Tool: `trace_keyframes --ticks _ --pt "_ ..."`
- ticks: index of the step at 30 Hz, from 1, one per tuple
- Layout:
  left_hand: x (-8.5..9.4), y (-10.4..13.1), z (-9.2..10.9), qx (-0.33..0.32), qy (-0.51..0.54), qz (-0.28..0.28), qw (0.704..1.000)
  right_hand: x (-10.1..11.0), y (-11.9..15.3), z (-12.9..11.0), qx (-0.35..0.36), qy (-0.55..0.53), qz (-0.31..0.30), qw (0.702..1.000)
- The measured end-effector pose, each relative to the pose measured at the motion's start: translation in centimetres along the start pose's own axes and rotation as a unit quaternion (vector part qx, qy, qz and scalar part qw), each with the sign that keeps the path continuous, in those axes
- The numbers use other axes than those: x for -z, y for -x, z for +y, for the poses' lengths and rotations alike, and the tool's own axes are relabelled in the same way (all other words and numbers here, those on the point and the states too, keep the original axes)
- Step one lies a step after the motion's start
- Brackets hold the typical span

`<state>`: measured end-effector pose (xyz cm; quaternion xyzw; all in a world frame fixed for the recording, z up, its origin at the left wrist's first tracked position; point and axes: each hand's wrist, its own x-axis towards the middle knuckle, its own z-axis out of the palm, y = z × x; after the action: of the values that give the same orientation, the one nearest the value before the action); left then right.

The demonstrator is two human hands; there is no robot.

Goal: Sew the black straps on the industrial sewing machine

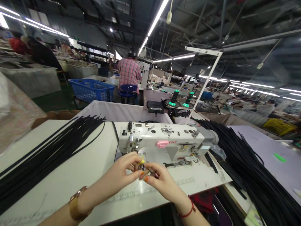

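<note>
My left hand (128, 168) is closed in a pinch around a small round metal bobbin (141, 167) with something dark in its middle. A bit of yellow (142, 161) shows at the left fingertips. My right hand (158, 179) meets the left one at the bobbin, its thumb and fingers closed; a thin dark piece shows between them, too small to name. Both hands are above the white table, in front of the needle end of a white sewing machine (150, 138) with a pink piece (162, 144) on its arm.
Long black strips (54, 141) lie on the left of the table (103, 175), and another bundle of black strips (235, 147) hangs at the right. Behind the machine stand two thread cones (174, 99) and a white thread stand (207, 81). A co-worker (129, 72) sits beyond, near a blue basket (90, 89).
</note>
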<state>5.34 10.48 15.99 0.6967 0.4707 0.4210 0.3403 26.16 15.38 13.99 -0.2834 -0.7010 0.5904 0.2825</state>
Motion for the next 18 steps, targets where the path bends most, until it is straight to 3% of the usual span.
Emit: trace_keyframes --ticks 2,4,8,11,18 --pt "0.4 1.6 -1.4 0.015 -0.020 -0.004 1.000 -1.7 -0.2 2.1 -0.032 -0.051 -0.010 0.998" --pt "0.4 3.0 -3.6 0.022 -0.065 -0.013 0.998 -2.7 -0.5 4.2 -0.043 -0.054 0.019 0.997" --pt "-1.1 4.7 -8.6 0.031 -0.164 -0.028 0.986 -4.2 -1.2 8.2 -0.023 0.115 0.102 0.988" --pt "-2.3 4.7 -11.5 0.048 -0.206 -0.041 0.976 -5.2 -1.6 10.1 -0.020 0.189 0.124 0.974" --pt "-2.8 4.4 -13.8 0.076 -0.194 -0.045 0.977 -5.7 -1.7 11.7 -0.034 0.245 0.128 0.961"
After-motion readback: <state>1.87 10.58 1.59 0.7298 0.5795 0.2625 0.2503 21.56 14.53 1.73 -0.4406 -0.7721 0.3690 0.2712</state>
